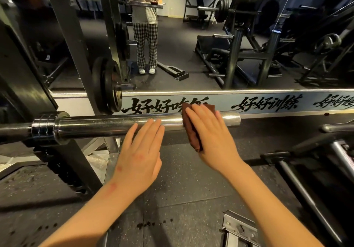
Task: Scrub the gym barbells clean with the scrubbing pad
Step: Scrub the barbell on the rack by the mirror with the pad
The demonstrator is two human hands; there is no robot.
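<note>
A chrome barbell sleeve [107, 126] runs left to right across the middle of the head view, with its collar [46, 128] at the left and its free end [232, 119] at the right. A dark brown scrubbing pad [192, 131] is draped over the sleeve near that end. My right hand [212, 133] lies flat on the pad, fingers straight, pressing it against the metal. Just left of it, my left hand [142, 151] rests on the sleeve with straight fingers and holds nothing.
A black rack upright [76, 160] stands at the left, with weight plates [107, 87] behind it. Ahead, a wall mirror [191, 55] over a lettered strip [268, 103] reflects a standing person and gym machines. Another bar end [335, 127] and metal frames sit at the right.
</note>
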